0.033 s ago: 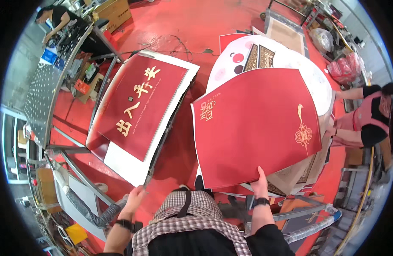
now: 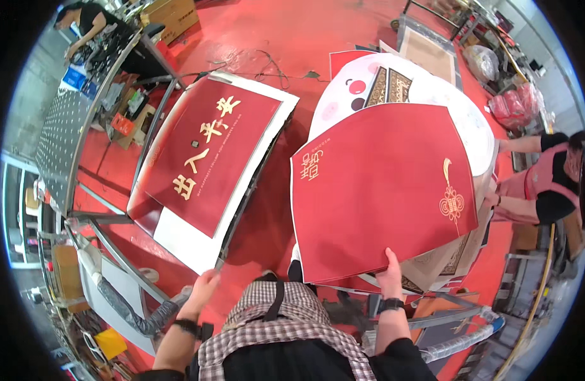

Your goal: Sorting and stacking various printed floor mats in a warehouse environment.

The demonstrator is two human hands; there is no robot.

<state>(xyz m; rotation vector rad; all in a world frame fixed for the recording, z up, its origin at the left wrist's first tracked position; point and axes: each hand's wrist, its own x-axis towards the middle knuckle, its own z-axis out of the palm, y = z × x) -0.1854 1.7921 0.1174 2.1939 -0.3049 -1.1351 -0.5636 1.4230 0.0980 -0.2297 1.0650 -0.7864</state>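
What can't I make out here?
Head view:
White mat and dark brown mats: lower parts, hidden by the right red mat.
Left hand: whether it touches the left mats; fingertips too unclear.
Right co-worker: partly lost in the dark rim.

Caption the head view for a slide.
Right fingers at the near edge of a red printed sheet; left fingers near a white sheet.

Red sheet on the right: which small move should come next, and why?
Perhaps bring the left hand to the near left corner of the red sheet: the right hand is at its near edge, while the left is beside the other pile.
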